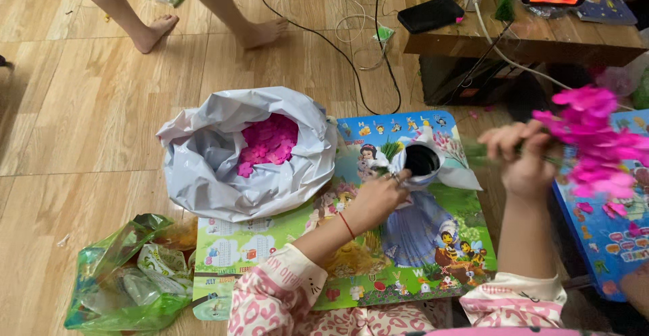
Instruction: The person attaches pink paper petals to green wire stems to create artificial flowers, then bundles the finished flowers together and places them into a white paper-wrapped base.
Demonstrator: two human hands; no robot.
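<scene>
Pink artificial flower stem [595, 140] is being gripped by the right hand [524, 157] past the surface's [405, 241] right edge; the left hand [382, 197] is pinching a dark-mouthed white bag [422, 163], beside a grey petal-filled bag [230, 167].

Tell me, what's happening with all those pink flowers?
A person sitting at a colourful picture table holds a stem of pink flowers in the right hand. The left hand reaches into a small white bag. A big grey bag of pink petals sits beside it.
</scene>
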